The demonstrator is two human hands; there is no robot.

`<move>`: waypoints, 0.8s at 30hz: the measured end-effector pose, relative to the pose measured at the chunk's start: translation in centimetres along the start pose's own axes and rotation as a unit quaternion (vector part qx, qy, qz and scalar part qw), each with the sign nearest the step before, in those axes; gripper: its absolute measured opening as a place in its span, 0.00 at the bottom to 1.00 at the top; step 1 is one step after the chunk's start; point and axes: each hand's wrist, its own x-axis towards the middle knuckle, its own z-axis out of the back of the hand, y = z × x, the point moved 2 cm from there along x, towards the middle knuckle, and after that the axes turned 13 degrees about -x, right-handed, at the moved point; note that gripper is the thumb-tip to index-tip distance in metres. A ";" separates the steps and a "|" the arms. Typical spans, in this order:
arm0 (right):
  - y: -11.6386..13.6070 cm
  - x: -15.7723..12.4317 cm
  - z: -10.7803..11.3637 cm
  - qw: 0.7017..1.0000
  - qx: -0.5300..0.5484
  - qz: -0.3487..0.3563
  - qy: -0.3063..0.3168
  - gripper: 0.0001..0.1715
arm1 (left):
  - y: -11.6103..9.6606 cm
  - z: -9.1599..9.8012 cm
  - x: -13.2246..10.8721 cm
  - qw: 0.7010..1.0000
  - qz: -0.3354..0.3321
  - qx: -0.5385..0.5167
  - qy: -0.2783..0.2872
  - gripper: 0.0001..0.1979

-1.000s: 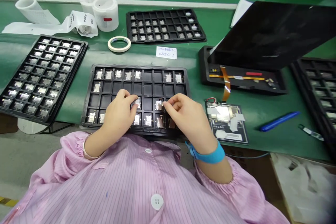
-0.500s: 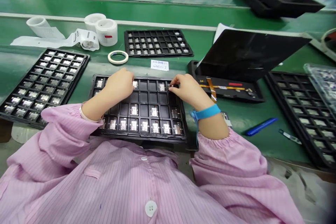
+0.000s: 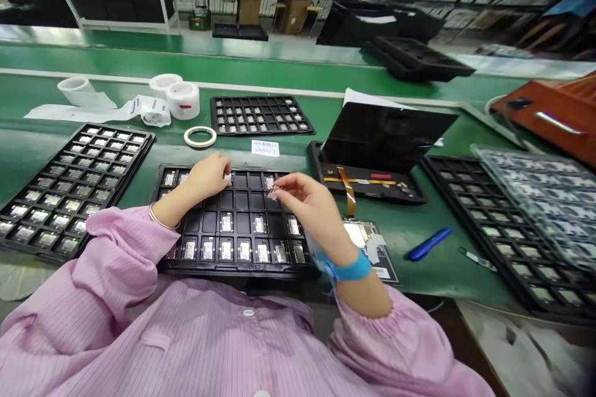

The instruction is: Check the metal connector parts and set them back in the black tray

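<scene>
A black compartment tray [image 3: 242, 268] lies before me, small silver card-holder-like electronic parts in several of its pockets. My right hand [image 3: 310, 205] is closed in a pinch above the tray's right side. Between its thumb and forefinger sits a small silver electronic part [image 3: 272, 193], tilted and lifted out of a pocket. Over the tray's upper left, my left hand [image 3: 207, 177] has its fingers curled together. Its fingertips are at a pocket with a silver part, and whether they grip that part is hidden.
Filled trays stand left [image 3: 69, 189], behind [image 3: 261, 130] and right [image 3: 470, 211]. A device with its black lid raised [image 3: 384, 133] trails an orange ribbon cable [image 3: 347, 189]. Around lie a blue pen [image 3: 428, 244], a tape ring [image 3: 200, 137], label rolls [image 3: 183, 101] and a handwritten note [image 3: 265, 148].
My right hand has moved left and lifted a small silver electronic part into clearer sight. My left hand stays at about the same pocket. The camera view has tilted up and shifted right.
</scene>
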 end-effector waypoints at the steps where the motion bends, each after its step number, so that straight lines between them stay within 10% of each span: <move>1: 0.5 -0.6 -0.3 1.000 0.025 -0.001 0.011 0.13 | 0.0 0.0 0.0 1.000 -0.004 -0.011 -0.004 0.07; 11: 2.1 -5.0 -1.5 0.979 0.175 -0.091 0.054 0.16 | -3.2 2.0 -5.7 0.973 0.029 -0.226 -0.028 0.09; 18: 4.9 -7.7 -1.4 0.956 0.271 -0.110 0.019 0.16 | -6.0 -0.5 -12.4 0.729 0.129 -0.671 -0.035 0.18; 24: 6.1 -8.9 -2.2 0.967 0.234 -0.098 -0.002 0.13 | -6.6 -2.1 -14.2 0.662 0.151 -0.733 0.034 0.15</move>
